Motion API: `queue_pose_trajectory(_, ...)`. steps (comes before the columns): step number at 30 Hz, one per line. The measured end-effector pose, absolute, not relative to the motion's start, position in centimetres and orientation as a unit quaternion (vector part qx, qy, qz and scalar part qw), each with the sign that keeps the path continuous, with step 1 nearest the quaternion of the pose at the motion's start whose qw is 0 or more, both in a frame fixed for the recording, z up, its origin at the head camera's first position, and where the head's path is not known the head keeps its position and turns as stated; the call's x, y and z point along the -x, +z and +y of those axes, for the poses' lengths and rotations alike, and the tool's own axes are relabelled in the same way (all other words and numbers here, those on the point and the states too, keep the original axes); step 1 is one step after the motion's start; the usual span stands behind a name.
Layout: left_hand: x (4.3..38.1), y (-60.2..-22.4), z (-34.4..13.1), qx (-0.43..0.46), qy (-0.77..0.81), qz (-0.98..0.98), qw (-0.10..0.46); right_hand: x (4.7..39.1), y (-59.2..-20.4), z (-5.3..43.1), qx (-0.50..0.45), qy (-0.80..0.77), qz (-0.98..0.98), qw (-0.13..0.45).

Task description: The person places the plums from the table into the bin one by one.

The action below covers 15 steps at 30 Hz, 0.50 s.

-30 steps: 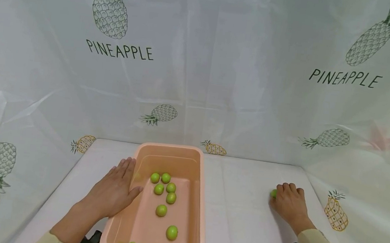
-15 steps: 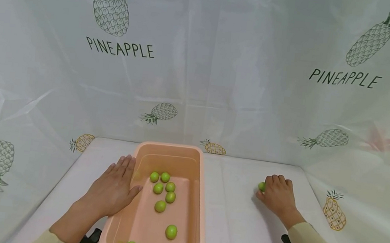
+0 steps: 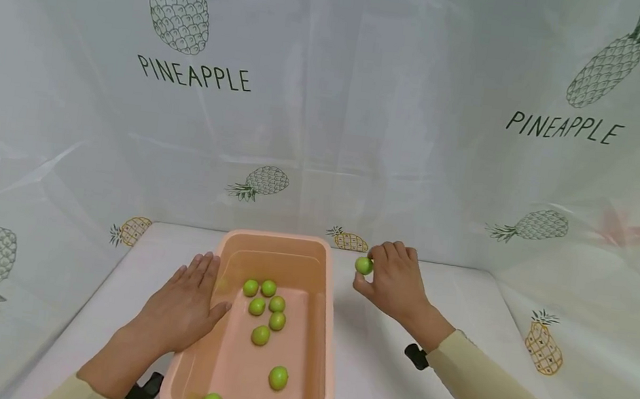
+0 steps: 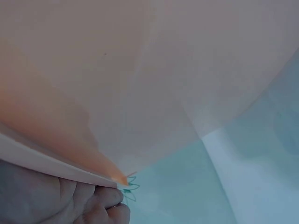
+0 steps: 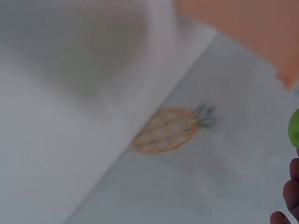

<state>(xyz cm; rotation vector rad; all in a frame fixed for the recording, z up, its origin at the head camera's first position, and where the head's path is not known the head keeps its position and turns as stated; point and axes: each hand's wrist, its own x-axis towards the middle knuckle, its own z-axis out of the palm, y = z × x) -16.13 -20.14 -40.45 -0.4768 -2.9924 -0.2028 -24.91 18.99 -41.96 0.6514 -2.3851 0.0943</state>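
Note:
Between thumb and fingers my right hand [image 3: 396, 283] pinches a small round green fruit [image 3: 364, 266], held up just right of the tub's far right corner. In the right wrist view, part of that green fruit [image 5: 294, 129] and a few fingertips [image 5: 292, 193] show at the right edge. My left hand [image 3: 183, 309] lies with straight fingers along the left rim of the peach plastic tub [image 3: 327, 358]. From below, the left wrist view shows its fingers [image 4: 98, 203] against the tub's rim [image 4: 56, 168]. Inside the tub lie several like green fruits [image 3: 260, 335], mostly grouped toward its middle.
The tub stands on a white-covered table [image 3: 382, 378]. Behind and on both sides hangs a pale sheet [image 3: 328, 128] printed with pineapples, meeting the table's back edge. A black strap [image 3: 417, 356] is on the right wrist and another black strap [image 3: 144, 391] on the left.
My right hand has carried the green fruit from the table's right side leftward and up, close to the tub. My left hand stays on the rim; the fruits in the tub lie as before.

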Motion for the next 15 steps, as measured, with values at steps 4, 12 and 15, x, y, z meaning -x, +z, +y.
queue_pose_trajectory(4, 16.1, -40.3, -20.2, 0.155, -0.072, -0.984, 0.051, 24.8, -39.7, 14.8, -0.277, 0.063, -0.901, 0.327)
queue_pose_trajectory(12, 16.0, -40.4, -20.3, 0.152, -0.079, -0.984, 0.039, 24.2, -39.8, 9.1, -0.32, 0.061, -0.906, 0.271)
queue_pose_trajectory(15, 16.1, -40.5, -20.3, 0.153, -0.083, -0.984, 0.037, 24.1, -40.5, 8.3, -0.31, 0.048, -0.914, 0.256)
